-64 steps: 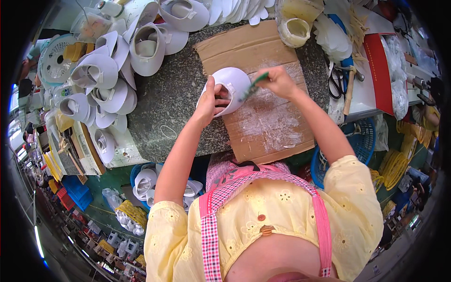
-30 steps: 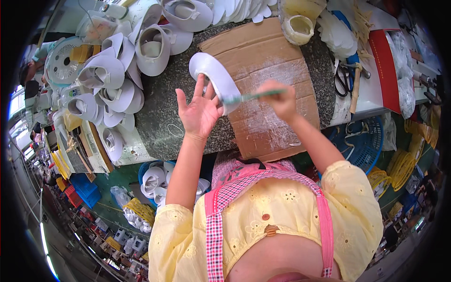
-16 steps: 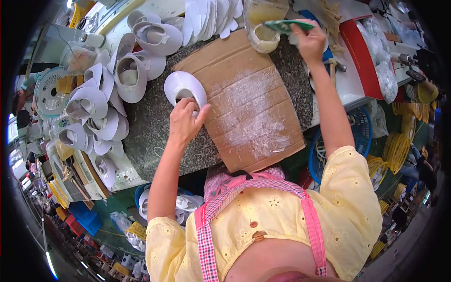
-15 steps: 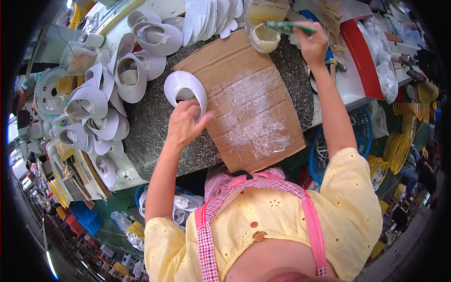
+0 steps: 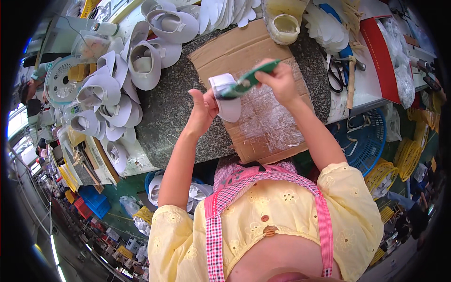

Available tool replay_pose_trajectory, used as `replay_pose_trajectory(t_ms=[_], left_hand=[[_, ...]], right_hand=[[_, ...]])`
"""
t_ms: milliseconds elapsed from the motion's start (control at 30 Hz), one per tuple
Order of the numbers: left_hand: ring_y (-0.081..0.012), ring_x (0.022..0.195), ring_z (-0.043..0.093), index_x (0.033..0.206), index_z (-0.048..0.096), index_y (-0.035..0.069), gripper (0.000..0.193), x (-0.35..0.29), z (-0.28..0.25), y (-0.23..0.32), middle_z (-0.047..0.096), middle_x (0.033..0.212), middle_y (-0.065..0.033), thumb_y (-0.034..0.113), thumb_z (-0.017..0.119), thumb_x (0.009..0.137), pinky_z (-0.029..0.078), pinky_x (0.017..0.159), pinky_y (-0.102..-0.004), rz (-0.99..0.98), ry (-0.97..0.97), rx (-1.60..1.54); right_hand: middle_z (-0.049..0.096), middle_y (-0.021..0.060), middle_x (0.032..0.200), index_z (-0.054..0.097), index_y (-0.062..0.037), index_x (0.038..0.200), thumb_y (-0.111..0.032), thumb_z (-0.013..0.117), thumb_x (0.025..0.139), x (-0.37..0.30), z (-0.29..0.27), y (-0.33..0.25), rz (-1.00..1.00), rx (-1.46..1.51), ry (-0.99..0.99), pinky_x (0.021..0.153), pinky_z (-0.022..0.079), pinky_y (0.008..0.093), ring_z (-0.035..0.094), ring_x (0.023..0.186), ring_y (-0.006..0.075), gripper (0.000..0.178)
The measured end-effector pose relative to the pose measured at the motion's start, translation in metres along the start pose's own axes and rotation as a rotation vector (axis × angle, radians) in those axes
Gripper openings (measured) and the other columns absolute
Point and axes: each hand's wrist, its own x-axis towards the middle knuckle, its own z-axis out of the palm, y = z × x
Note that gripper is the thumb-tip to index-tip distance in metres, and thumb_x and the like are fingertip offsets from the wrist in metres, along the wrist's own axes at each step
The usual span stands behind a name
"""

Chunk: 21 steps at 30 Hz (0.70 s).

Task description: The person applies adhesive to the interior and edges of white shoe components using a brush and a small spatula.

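My left hand (image 5: 203, 112) grips a white shoe upper (image 5: 230, 109) by its left side, thumb raised, above the left edge of a cardboard sheet (image 5: 221, 44). The fingers behind the upper are partly hidden. My right hand (image 5: 282, 85) is closed round a green-handled brush (image 5: 249, 81), which slants down to the left. Its dark bristle end, blurred by motion, lies over the face of the upper. Whitish dried smears cover much of the cardboard. Beyond its far edge stands a tub of pale, glue-like paste (image 5: 284, 29) with a crusted rim.
Many white shoe uppers (image 5: 144, 66) are heaped at the left. Flat white pieces (image 5: 225, 14) lie at the far edge. Scissors (image 5: 336, 75) and a hammer (image 5: 351, 82) rest at the right, near a red panel (image 5: 380, 58). A blue basket (image 5: 361, 141) stands below the table edge.
My right hand has brought the brush from the paste tub down to the upper. My left hand has lifted and turned the upper, moving it right over the cardboard.
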Motion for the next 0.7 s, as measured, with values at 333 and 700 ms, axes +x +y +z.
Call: replay_pose_trajectory(t_ms=[333,700], left_hand=[[-0.02,0.106,0.048,0.122,0.038,0.0,0.116,-0.015,-0.004,0.009,0.049,0.118,-0.01,0.087,0.008,0.051,0.035,0.091,-0.0339,0.037,0.048,-0.121],[-0.0221,0.106,0.047,0.126,0.033,0.0,0.117,-0.018,0.0,0.03,0.048,0.116,-0.013,0.086,0.004,0.052,0.034,0.09,-0.0363,0.028,0.116,-0.377]], right_hand=[[0.059,0.0074,0.074,0.061,-0.0006,0.079,0.005,0.059,0.072,0.015,0.015,-0.026,-0.235,0.001,-0.032,0.056,0.043,0.0236,0.053,0.064,0.013,0.01],[0.059,0.0076,0.074,0.061,0.0002,0.078,0.007,0.061,0.068,0.015,0.026,-0.025,-0.296,-0.301,-0.327,0.058,0.042,0.0262,0.054,0.068,0.0147,0.012]])
